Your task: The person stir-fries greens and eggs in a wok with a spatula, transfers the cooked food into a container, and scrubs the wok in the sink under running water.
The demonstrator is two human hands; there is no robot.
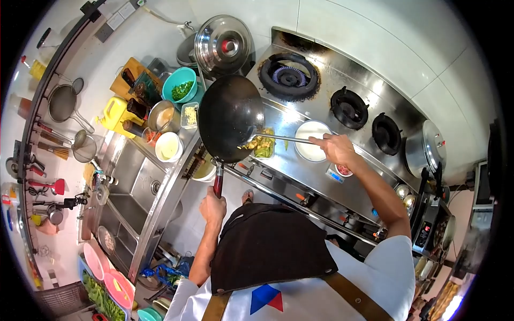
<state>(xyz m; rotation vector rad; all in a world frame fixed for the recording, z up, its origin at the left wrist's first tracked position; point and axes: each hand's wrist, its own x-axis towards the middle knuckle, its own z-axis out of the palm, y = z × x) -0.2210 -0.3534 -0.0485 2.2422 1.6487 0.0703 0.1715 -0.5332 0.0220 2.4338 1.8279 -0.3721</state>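
My left hand [213, 207] is wrapped round the red-brown handle [218, 182] of a black wok [229, 109]. The wok is held tilted in the air, its dark, shiny inside facing up. In my right hand [334, 150] is the shaft of a long metal wok spatula [286, 138], reaching left to the wok's lower right rim. Yellow and green cooked food [261, 143] lies at that rim and in a small container just below it. The spatula's head is partly hidden by food, so its exact shape is hard to see. A white bowl [298, 140] stands under the shaft.
A lit burner [289, 76] with a blue flame is at the back; two more burners [349, 107] sit right of it. A lidded pot [425, 147] stands far right. Left are a teal bowl of chopped greens [180, 85], a yellow jug [115, 113] and a sink [126, 187].
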